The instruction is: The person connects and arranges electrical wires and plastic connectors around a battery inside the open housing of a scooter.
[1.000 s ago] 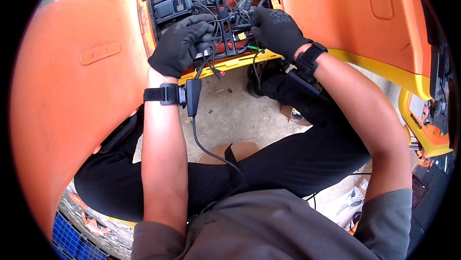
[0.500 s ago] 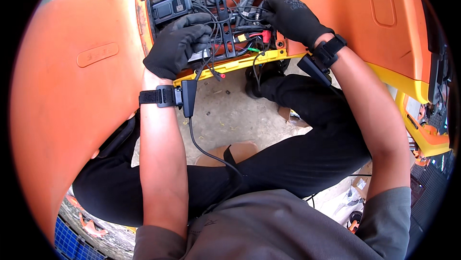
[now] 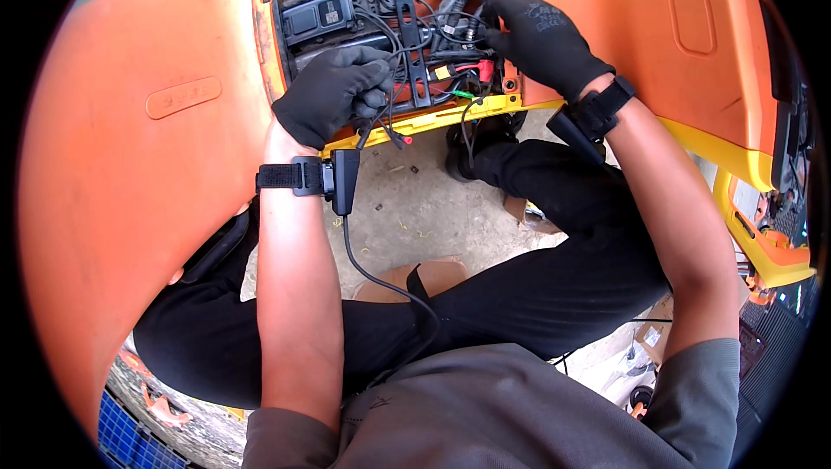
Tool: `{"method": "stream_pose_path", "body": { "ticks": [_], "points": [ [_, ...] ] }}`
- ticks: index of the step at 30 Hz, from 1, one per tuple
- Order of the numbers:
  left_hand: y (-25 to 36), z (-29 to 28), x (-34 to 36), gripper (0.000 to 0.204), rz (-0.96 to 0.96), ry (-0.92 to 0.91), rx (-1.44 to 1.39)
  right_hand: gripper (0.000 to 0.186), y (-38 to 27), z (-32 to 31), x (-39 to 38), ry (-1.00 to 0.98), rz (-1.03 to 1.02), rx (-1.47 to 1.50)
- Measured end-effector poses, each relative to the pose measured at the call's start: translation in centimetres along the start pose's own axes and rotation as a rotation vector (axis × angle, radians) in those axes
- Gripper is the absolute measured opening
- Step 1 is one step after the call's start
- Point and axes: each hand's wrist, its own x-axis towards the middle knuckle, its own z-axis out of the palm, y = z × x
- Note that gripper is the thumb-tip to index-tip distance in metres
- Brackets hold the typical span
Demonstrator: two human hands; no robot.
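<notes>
My left hand [image 3: 325, 95], in a black glove, has its fingers curled round black cables [image 3: 388, 110] at the front of an open compartment in the orange and yellow body. My right hand [image 3: 541, 36], also gloved, pinches a thin black cable at the compartment's right side. Inside are a black module [image 3: 316, 17], a slotted vertical strap [image 3: 405, 2], a red connector [image 3: 486, 72], a yellow-marked piece [image 3: 443, 73] and a green connector [image 3: 463, 94]. A red-tipped lead [image 3: 407, 140] hangs below the edge. My fingertips are partly hidden.
Orange panels [image 3: 130, 166] flank the compartment. My dark-trousered legs [image 3: 519, 296] bend beneath it over a concrete floor [image 3: 398, 201] with cardboard [image 3: 446, 274]. Yellow-and-orange parts [image 3: 762, 253] stand at the right; a blue plastic grid [image 3: 130, 430] lies at lower left.
My right hand has moved up and to the right, uncovering the red connector. My left hand shifted slightly right and down over the last half second, still among the cables.
</notes>
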Motion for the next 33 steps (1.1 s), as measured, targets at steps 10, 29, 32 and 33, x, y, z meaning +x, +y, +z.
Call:
{"method": "stream_pose_path", "body": {
  "ticks": [10, 29, 32, 33],
  "points": [
    [-0.9, -0.5, 0.5, 0.029, 0.045, -0.054, 0.013, 0.018, 0.0, -1.3, 0.4, -0.058, 0.043, 0.002],
    [-0.4, -0.4, 0.3, 0.025, -0.021, -0.004, 0.108, 0.015, 0.7, 0.9, 0.4, -0.056, 0.128, 0.256],
    [-0.4, -0.1, 0.2, 0.025, -0.047, 0.003, 0.159, 0.015, 0.4, 0.8, 0.4, -0.052, 0.135, 0.288],
    [-0.4, 0.0, 0.2, 0.026, -0.055, 0.006, 0.176, 0.015, 0.3, 0.9, 0.4, -0.059, 0.121, 0.292]
  ]
}}
